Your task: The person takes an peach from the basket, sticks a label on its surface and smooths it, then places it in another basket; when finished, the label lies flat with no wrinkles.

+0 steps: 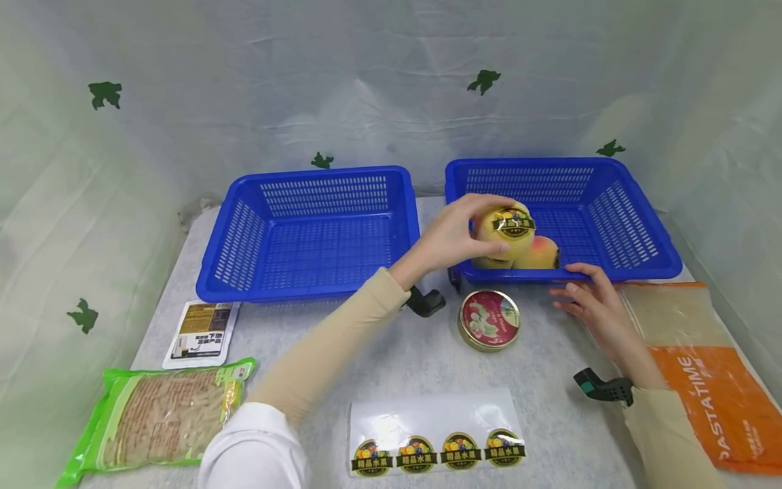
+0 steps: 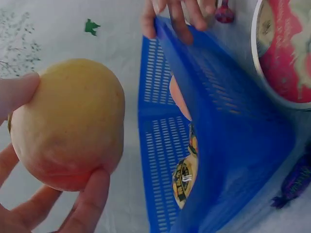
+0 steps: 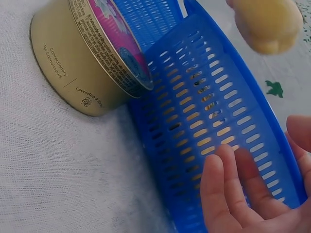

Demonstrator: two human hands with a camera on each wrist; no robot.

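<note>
My left hand (image 1: 449, 234) grips a yellow peach (image 2: 73, 116) with a red blush, lifted over the near left corner of the right blue basket (image 1: 635, 204). A black and gold fruit sticker (image 1: 512, 223) sits on this peach. Below it in the basket lie another peach (image 1: 537, 253) and, partly hidden, a stickered fruit (image 2: 185, 177). My right hand (image 1: 601, 312) is at that basket's near rim, one finger over the edge and the other fingers loosely extended along the outer wall.
A left blue basket (image 1: 330, 251) stands alongside. In front are a round candy tin (image 1: 489, 319) and a sticker sheet (image 1: 436, 414). A green-edged bag (image 1: 171, 418) and a white pouch (image 1: 201, 333) lie left, an orange pasta bag (image 1: 715, 387) right.
</note>
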